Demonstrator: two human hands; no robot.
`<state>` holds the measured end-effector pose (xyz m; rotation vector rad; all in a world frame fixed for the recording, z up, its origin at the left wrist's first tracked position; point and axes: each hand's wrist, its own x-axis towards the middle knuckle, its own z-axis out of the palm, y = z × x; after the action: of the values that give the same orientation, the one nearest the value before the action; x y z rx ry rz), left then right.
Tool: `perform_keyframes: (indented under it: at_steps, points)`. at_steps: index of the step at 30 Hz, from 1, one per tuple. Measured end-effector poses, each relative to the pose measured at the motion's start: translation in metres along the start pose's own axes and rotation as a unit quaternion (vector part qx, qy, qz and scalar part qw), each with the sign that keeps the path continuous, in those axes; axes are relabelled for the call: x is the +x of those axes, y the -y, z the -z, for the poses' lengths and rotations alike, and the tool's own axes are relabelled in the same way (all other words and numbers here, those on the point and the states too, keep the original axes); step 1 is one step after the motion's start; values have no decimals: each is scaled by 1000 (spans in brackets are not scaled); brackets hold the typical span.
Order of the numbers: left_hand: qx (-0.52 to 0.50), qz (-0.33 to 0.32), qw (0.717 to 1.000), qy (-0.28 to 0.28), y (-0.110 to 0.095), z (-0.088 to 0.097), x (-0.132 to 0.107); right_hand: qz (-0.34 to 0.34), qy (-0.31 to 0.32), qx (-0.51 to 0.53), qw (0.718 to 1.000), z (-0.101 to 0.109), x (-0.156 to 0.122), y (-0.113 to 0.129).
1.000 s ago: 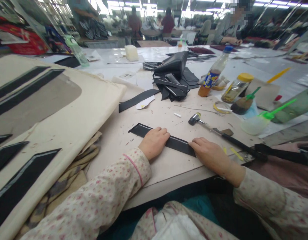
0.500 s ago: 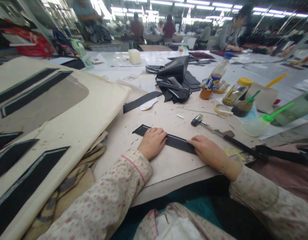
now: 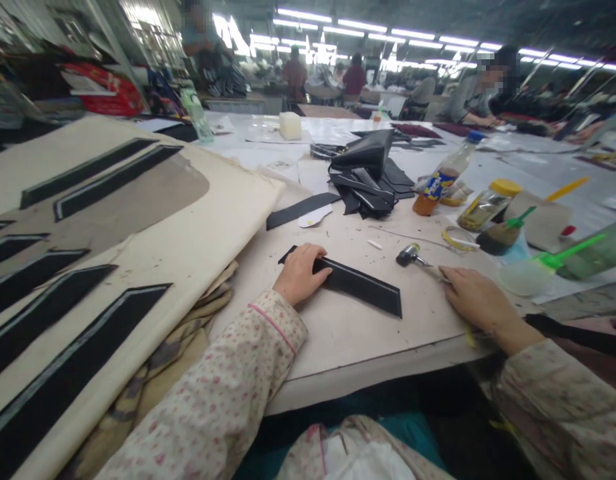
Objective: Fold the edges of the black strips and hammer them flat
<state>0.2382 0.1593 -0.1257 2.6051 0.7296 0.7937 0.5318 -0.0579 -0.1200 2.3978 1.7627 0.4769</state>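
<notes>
Head cam: L hand on the black strip, R hand over at the hammer!
Black strip (image 3: 363, 285) lies on the tabletop (image 3: 333, 337); L hand (image 3: 302, 273) has its fingers closed on it nr the L end, thumb across its face, R end uncovered. To strip's R, R hand (image 3: 475, 297) is on the hammer (image 3: 408, 254) handle; can't tell if those fingers are closed, grip's hidden. Just beyond strip: small white stick (image 3: 375, 245). Further beyond: pile of blk pieces (image 3: 365, 193), w/ cola bottle (image 3: 438, 181) & yellow-lid jar (image 3: 488, 203) off to strip's far R. L of strip: cream panel (image 3: 238, 193), more dark strips (image 3: 113, 333) on it.
</notes>
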Motion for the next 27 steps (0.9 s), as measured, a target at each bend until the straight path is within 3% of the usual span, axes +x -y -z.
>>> perform_keyframes:
  at_steps: [4,8,11,13,15,18,21,23,27]
  points:
    - [-19,49,998,-35,20,6,3,-14,13,40,999,-10,3,-7]
    - [-2,82,996,-23,30,3,-1,-50,0,154,987,-5,7,-6]
    - [6,98,995,1,29,-2,-2,-125,1,286,950,13,12,8]
    - [-33,76,997,11,29,-3,-1,-145,39,385,910,30,16,24]
    - [-60,69,996,3,29,-1,1,-119,80,455,879,47,22,45]
    - [-34,124,991,-42,34,5,2,-70,117,502,854,64,34,74]
    - [26,217,973,-71,42,11,-1,-39,139,504,852,67,51,94]
    - [55,256,963,-56,45,13,-3,-23,146,490,859,63,62,103]
    - [39,203,978,9,42,9,-4,20,132,453,881,58,82,109]
